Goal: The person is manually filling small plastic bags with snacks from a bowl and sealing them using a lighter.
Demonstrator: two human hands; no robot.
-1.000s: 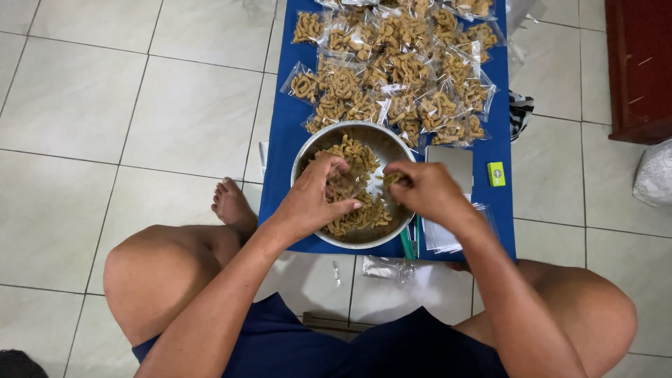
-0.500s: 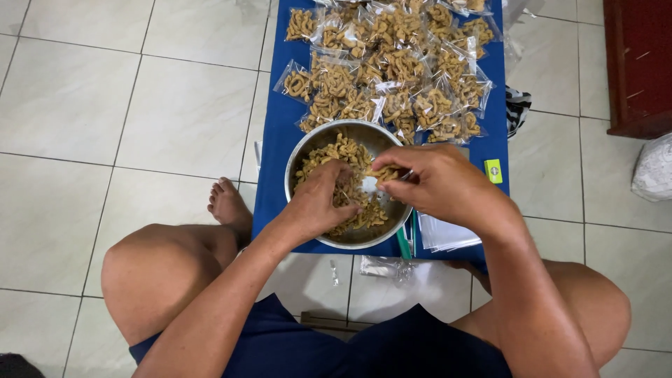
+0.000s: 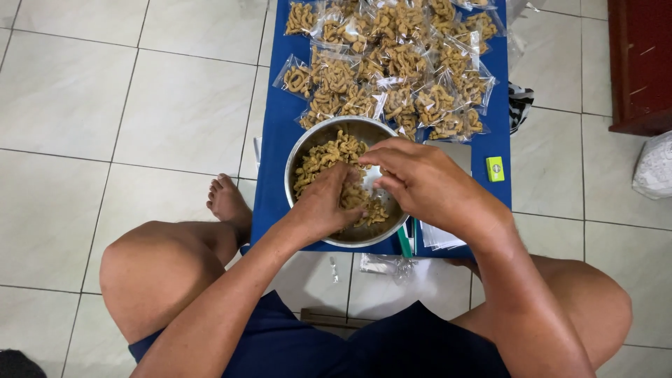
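Note:
A round metal bowl point(image 3: 299, 155) of small brown curly snacks point(image 3: 323, 155) stands at the near end of a blue low table point(image 3: 274, 140). My left hand point(image 3: 324, 204) is down in the bowl, its fingers closed on a bunch of snacks. Over the bowl's right side, my right hand point(image 3: 423, 185) pinches a small clear plastic bag point(image 3: 372, 175), of which only a bit shows between the two hands. The fingertips of both hands nearly meet there.
Several filled clear snack bags point(image 3: 399, 66) cover the table's far half. A small green box point(image 3: 495, 169) and a stack of flat empty bags point(image 3: 437, 236) lie right of the bowl. My bare foot point(image 3: 227, 201) rests left of the table. Dark red furniture point(image 3: 640, 63) and a white sack point(image 3: 654, 166) stand at right.
My right hand has moved left over the bowl toward my left hand, bringing the bag with it. My left hand has stayed in the snacks, fingers curling tighter.

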